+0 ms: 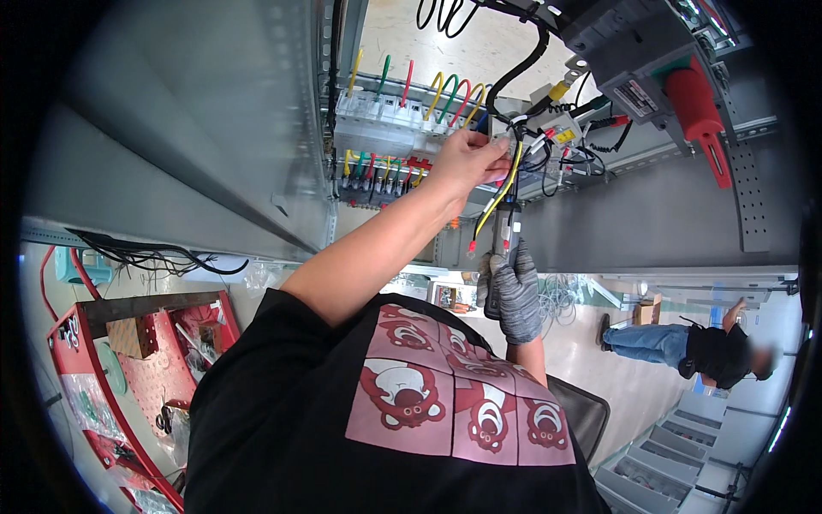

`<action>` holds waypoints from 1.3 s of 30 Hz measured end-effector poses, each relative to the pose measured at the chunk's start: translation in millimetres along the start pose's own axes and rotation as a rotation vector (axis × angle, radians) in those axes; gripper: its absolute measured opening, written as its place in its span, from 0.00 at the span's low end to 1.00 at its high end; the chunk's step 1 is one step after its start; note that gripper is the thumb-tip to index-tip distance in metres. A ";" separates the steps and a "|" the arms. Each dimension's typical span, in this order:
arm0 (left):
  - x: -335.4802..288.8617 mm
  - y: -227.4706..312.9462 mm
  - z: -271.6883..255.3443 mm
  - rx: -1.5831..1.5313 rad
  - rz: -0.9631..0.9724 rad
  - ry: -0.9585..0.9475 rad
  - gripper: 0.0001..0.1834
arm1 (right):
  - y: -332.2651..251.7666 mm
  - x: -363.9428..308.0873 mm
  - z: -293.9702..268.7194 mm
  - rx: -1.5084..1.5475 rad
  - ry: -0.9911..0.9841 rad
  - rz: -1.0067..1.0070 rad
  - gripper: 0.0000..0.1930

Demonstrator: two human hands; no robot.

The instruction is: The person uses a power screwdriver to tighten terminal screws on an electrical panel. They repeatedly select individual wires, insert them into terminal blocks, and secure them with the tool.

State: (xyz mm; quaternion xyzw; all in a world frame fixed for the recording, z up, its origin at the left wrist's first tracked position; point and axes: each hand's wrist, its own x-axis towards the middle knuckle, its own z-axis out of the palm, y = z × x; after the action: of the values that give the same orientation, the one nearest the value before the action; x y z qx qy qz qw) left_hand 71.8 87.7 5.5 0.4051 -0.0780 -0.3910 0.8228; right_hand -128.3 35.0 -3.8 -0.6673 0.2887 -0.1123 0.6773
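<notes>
My bare left hand (462, 164) reaches into a grey metal cabinet, its fingers closed at a small pale component beside a bundle of thin wires. What lies between the fingertips is hidden. My right hand (516, 295), in a grey knit glove, is wrapped round a slim dark handheld tool (503, 230) pointing up at the wiring; its tip is hidden among the wires. A yellow-green wire (511, 178) and a black one run down past my left fingertips, with a red terminal at a loose end. Left of my hand sits a row of clear-covered terminal blocks (385, 128) with coloured wires.
A red rotary handle (698, 116) on a grey switch unit juts in at the upper right. Black wires (163, 254) hang at the left. A red cart (128, 360) holds boxes and scissors. Another person (719, 351) is at the right, away from my hands.
</notes>
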 end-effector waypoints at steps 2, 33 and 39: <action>0.3 -0.6 -0.1 -0.001 0.003 0.008 0.16 | -1.2 -0.5 0.6 0.000 -0.009 0.011 0.18; 3.5 -3.2 -1.4 0.033 0.033 0.010 0.13 | 9.0 0.3 -1.8 -0.091 -0.104 -0.062 0.31; 5.2 -4.3 -2.5 -0.008 0.059 -0.001 0.17 | 12.3 2.4 -0.3 -0.019 -0.134 -0.140 0.21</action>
State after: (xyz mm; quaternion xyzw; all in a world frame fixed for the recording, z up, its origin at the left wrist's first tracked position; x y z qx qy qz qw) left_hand 74.0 84.0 -0.2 0.3991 -0.0884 -0.3670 0.8356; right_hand -129.4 34.5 -16.3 -0.6982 0.1963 -0.1117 0.6794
